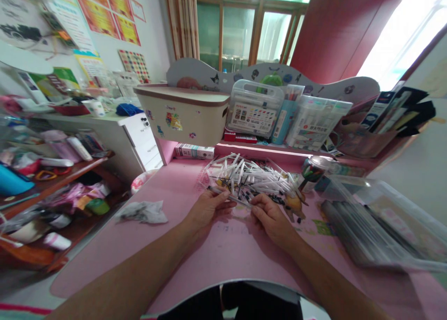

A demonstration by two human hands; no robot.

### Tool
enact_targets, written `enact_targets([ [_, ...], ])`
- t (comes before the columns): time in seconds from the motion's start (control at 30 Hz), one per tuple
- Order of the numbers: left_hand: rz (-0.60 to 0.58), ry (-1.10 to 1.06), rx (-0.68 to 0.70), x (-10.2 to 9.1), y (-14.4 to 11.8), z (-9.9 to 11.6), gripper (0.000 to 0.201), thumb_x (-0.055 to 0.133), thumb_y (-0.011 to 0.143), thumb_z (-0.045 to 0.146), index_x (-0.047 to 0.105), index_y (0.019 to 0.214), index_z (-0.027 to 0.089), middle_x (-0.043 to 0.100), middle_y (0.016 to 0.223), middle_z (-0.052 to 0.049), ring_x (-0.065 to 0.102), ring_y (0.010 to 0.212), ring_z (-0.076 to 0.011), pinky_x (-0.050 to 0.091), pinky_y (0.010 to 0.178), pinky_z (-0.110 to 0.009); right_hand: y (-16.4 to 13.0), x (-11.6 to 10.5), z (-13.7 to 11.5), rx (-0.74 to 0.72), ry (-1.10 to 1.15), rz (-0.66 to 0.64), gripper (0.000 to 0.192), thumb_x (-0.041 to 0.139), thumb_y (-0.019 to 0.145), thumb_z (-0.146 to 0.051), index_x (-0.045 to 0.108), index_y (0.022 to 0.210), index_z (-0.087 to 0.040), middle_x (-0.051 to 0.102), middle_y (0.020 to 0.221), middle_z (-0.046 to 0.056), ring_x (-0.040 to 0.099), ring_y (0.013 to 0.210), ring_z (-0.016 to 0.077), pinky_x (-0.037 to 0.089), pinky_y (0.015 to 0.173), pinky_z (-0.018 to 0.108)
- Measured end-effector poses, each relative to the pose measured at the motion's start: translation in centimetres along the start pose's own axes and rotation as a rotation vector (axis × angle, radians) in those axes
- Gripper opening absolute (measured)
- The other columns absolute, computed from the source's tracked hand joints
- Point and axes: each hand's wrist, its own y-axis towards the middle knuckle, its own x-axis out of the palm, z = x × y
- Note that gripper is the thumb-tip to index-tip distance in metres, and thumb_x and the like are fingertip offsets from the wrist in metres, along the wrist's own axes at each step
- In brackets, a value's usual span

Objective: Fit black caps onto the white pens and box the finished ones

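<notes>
A thin pen [228, 198], white-barrelled with a dark tip, lies crosswise between the two hands at the near edge of a loose pile of pens [249, 178] in the middle of the pink table [174, 245]. The left hand [208, 207] has its fingers [220, 195] closed round the pen's left end, thumb on top. The right hand [270, 217] pinches the other end between thumb and curled fingers. The pile holds many slim white sticks with black ends, heaped in all directions and touching one another; the held pen sits just at its front.

Right of the pile stands a small rounded jar [312, 170] with a shiny lid and a dark, colourful body. Near the right hand lies a wide, flat case of clear plastic [380, 231], its glossy lid showing long grey strips inside. On the raised ledge at the back stand two translucent marker boxes [254, 108] with printed labels, the second one [316, 122] packed with upright markers, and a pale blue tube between them. To their left sits a cream oval storage bin [183, 117] with stickers on its smooth wall; what it holds is hidden. A crumpled grey-white plastic wrapper [143, 212] lies on the table well left of the hands. A wooden shelf [59, 176] at far left carries bottles and tubes.
</notes>
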Motion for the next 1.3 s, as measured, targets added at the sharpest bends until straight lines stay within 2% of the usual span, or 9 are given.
enact_targets([
  [0.3,0.011,-0.129,0.026,0.5,0.2,-0.9,0.006,0.062,0.088,0.006,0.061,0.085,0.011,0.075,0.077,-0.007,0.073,0.063,-0.0126,0.059,0.058,-0.017,0.5,0.3,1.1,0.002,0.200,0.053,0.023,0.055,0.087,-0.043,0.047,0.092,-0.022,0.055,0.063,-0.007,0.047,0.049,0.0078,0.035,0.045,0.019],
  [0.47,-0.006,-0.113,0.051,0.7,0.0,-1.2,0.008,0.067,0.085,0.007,0.061,0.085,0.012,0.075,0.076,-0.006,0.072,0.063,-0.0124,0.059,0.058,-0.017,0.4,0.3,1.1,0.011,0.180,0.049,0.023,0.054,0.087,-0.042,0.046,0.090,-0.022,0.056,0.062,-0.007,0.047,0.047,0.0073,0.033,0.043,0.018],
  [0.73,-0.051,-0.060,0.099,0.2,-0.1,-1.1,0.020,0.079,0.075,0.017,0.060,0.083,0.014,0.075,0.079,-0.005,0.070,0.065,-0.0110,0.058,0.064,-0.019,0.2,0.3,0.6,0.027,0.176,0.004,0.021,0.054,0.086,-0.041,0.046,0.089,-0.023,0.055,0.062,-0.008,0.048,0.046,0.0081,0.034,0.044,0.019],
  [0.83,-0.107,-0.001,0.077,0.5,-0.7,-1.3,0.026,0.083,0.070,0.023,0.061,0.080,0.015,0.072,0.074,-0.003,0.067,0.063,-0.0112,0.055,0.061,-0.019,0.0,0.5,0.3,0.041,0.140,-0.076,0.019,0.055,0.085,-0.040,0.046,0.086,-0.023,0.054,0.059,-0.008,0.049,0.048,0.0098,0.036,0.046,0.020],
  [0.9,-0.199,0.063,0.036,0.8,-1.1,-1.7,0.026,0.083,0.069,0.025,0.062,0.079,0.015,0.069,0.069,-0.002,0.063,0.058,-0.0101,0.050,0.056,-0.018,-0.1,0.6,-0.1,-0.019,0.069,-0.114,0.018,0.058,0.082,-0.037,0.048,0.082,-0.022,0.056,0.063,-0.006,0.053,0.055,0.0108,0.040,0.052,0.022],
  [1.0,-0.280,0.175,0.083,1.2,-1.4,-2.1,0.023,0.082,0.069,0.025,0.063,0.076,0.013,0.062,0.061,0.002,0.056,0.054,-0.0072,0.044,0.052,-0.017,-0.3,0.7,-0.6,-0.107,-0.067,-0.109,0.011,0.060,0.079,-0.027,0.052,0.076,-0.020,0.059,0.071,-0.003,0.055,0.066,0.0117,0.042,0.061,0.023],
  [1.07,-0.256,0.250,0.132,1.1,-1.2,-2.1,0.027,0.082,0.068,0.027,0.063,0.083,0.015,0.060,0.063,0.004,0.052,0.050,-0.0063,0.041,0.048,-0.017,-0.3,0.6,-0.8,-0.120,-0.122,-0.117,0.005,0.057,0.079,-0.020,0.057,0.083,-0.020,0.062,0.075,-0.002,0.057,0.069,0.0125,0.044,0.063,0.024],
  [1.2,-0.208,0.310,0.189,0.7,-0.6,-1.7,0.045,0.079,0.069,0.037,0.057,0.105,0.021,0.057,0.072,0.007,0.050,0.044,-0.0057,0.036,0.041,-0.018,-0.1,-0.5,-1.4,-0.201,-0.251,-0.094,0.034,0.054,0.081,-0.016,0.063,0.114,-0.021,0.068,0.090,0.002,0.062,0.081,0.0154,0.047,0.075,0.028],
  [1.3,-0.201,0.271,0.195,0.5,-0.6,-1.4,0.043,0.075,0.074,0.040,0.055,0.108,0.022,0.055,0.072,0.008,0.048,0.043,-0.0051,0.035,0.041,-0.017,-0.6,-2.1,-3.2,-0.271,-0.307,0.011,0.045,0.054,0.084,-0.022,0.059,0.129,-0.023,0.068,0.093,0.003,0.062,0.083,0.0163,0.049,0.076,0.030],
])
